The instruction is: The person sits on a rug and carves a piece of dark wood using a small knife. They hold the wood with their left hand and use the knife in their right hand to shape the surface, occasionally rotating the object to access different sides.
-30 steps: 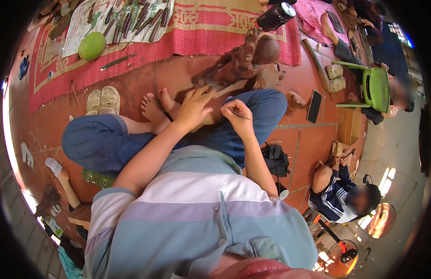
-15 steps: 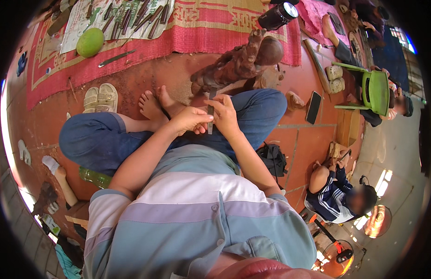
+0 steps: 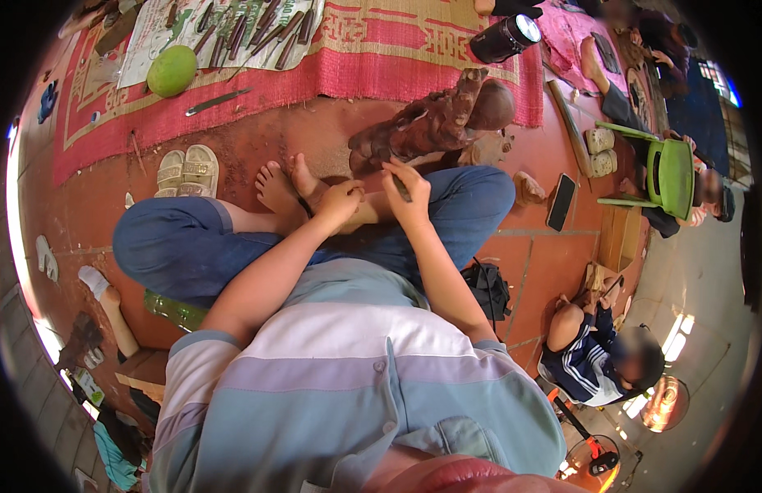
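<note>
One slim tool [image 3: 402, 189] is being held in right hand [image 3: 414, 201], near carved figure [image 3: 418, 130] on far side; left hand [image 3: 340, 202] is being curled, contents untellable; figure seemingly roughed out, unsmoothed.

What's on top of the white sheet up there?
Several dark-handled tools lie on the white sheet; a round green thing overlaps its near edge. They cover whatever is directly beneath them.
</note>
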